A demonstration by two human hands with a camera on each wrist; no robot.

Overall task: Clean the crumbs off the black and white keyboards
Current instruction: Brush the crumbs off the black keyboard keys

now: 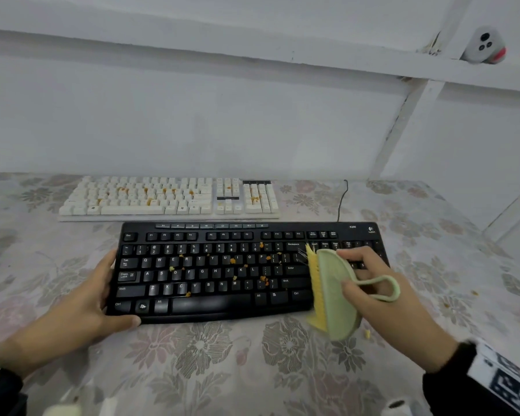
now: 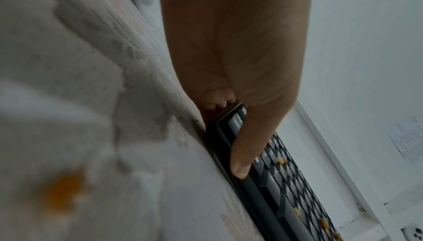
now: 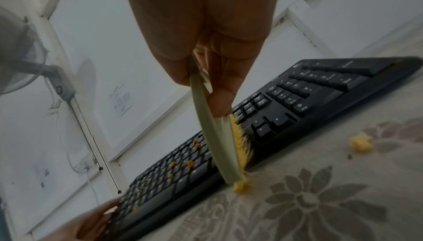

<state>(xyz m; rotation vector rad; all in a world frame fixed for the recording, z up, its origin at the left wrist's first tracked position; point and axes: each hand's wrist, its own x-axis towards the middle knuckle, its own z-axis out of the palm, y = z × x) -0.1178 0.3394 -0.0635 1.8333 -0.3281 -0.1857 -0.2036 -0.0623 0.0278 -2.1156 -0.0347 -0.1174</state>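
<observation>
A black keyboard (image 1: pixel 222 271) lies near me on the flowered cloth, with orange crumbs (image 1: pixel 233 261) scattered over its keys. My left hand (image 1: pixel 102 292) grips its left end, thumb along the front edge (image 2: pixel 240 169). My right hand (image 1: pixel 370 283) holds a green brush (image 1: pixel 336 295) with yellow bristles (image 1: pixel 314 274). The bristles stand on the keys between the letter block and the number pad (image 3: pixel 242 140). Behind it a white keyboard (image 1: pixel 168 198) carries more orange crumbs (image 1: pixel 149 202).
A flowered tablecloth (image 1: pixel 252 361) covers the table, with loose crumbs (image 1: pixel 367 334) right of the black keyboard and one large crumb (image 3: pixel 361 143) on the cloth. A black cable (image 1: pixel 342 199) runs behind the keyboards. White wall panels stand close behind.
</observation>
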